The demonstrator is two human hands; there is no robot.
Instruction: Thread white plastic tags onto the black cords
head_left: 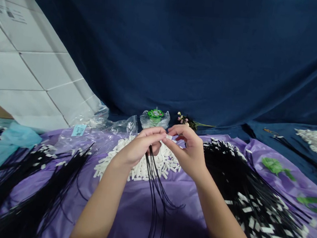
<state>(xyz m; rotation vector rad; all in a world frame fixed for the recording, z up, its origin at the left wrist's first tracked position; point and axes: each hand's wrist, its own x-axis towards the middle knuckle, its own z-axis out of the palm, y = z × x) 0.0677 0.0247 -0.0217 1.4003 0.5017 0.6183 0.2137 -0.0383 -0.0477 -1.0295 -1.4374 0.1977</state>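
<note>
My left hand (147, 142) is closed around several thin black cords (154, 186), whose loose ends hang down over the purple sheet. Thumb and finger of my right hand (185, 146) pinch a small white piece (169, 137) right at the left fingertips. Whether a cord end is inside that piece is hidden by the fingers. Below and behind both hands spreads a heap of small white tube-like pieces (139, 169).
Bundles of black cords lie at left (53, 191) and, with white ends, at right (226, 174). Behind are a clear plastic bag (118, 124), a green-topped container (155, 114) and small flowers (185, 120). A blue curtain (182, 50) hangs at the back, beside boxes (40, 70).
</note>
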